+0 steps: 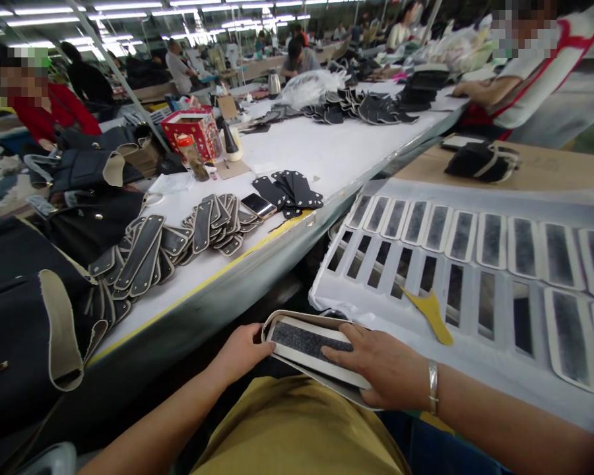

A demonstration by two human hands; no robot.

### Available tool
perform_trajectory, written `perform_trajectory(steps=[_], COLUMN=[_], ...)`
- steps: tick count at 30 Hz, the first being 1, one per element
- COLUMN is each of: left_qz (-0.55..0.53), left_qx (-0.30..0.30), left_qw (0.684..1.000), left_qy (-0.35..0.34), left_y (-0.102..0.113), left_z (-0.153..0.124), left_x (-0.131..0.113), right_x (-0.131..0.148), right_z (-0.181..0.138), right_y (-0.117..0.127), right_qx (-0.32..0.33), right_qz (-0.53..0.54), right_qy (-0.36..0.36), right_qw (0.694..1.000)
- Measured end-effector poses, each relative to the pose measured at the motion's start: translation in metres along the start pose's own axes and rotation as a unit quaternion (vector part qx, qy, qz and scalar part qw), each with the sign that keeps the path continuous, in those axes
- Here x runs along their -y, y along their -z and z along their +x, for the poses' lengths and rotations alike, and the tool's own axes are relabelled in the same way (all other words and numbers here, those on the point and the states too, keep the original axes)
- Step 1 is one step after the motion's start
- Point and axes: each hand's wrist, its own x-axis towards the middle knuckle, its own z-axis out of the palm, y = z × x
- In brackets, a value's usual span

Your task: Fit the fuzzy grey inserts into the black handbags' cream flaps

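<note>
Just above my lap is an unfinished bag piece (266, 328) with a cream rim, its open side turned up. A long panel (301, 340) with a cream border and a rough dark grey middle lies within that rim. My left hand (247, 349) grips the left end, thumb over the edge and the other fingers curled out of sight. On the right, my right hand (383, 366) clasps the piece, its fingers stretched across the panel's face. What is beneath the piece is hidden.
At right, similar panels (492, 241) line a slotted white sheet (490, 356) beside a yellow spreader (430, 316). The white table (287, 148) bears grey straps (148, 257), a phone (259, 205) and black pieces (297, 188). Black bags (14, 323) crowd the left; co-workers sit beyond.
</note>
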Motion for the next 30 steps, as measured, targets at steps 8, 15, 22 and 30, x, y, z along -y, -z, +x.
perform_trajectory(steps=[8, 15, 22, 30], left_qz=[0.075, -0.014, -0.012, 0.038], left_qx=[-0.083, -0.032, -0.051, -0.030], left_qw=[0.994, 0.997, 0.998, 0.999], left_qy=[0.016, 0.067, 0.048, -0.019], left_y=[-0.008, -0.016, -0.018, -0.016], left_z=[0.013, 0.014, 0.013, -0.002], left_x=[-0.003, 0.001, -0.004, -0.013], right_x=[-0.003, -0.005, -0.011, -0.012], right_z=[-0.003, -0.004, -0.001, -0.002], right_y=[-0.007, -0.008, -0.007, -0.009], right_qx=[-0.026, -0.028, -0.018, -0.028], right_qz=[0.021, 0.034, 0.054, 0.056], right_qy=[-0.001, 0.002, 0.013, 0.018], right_qw=[0.999, 0.999, 0.998, 0.998])
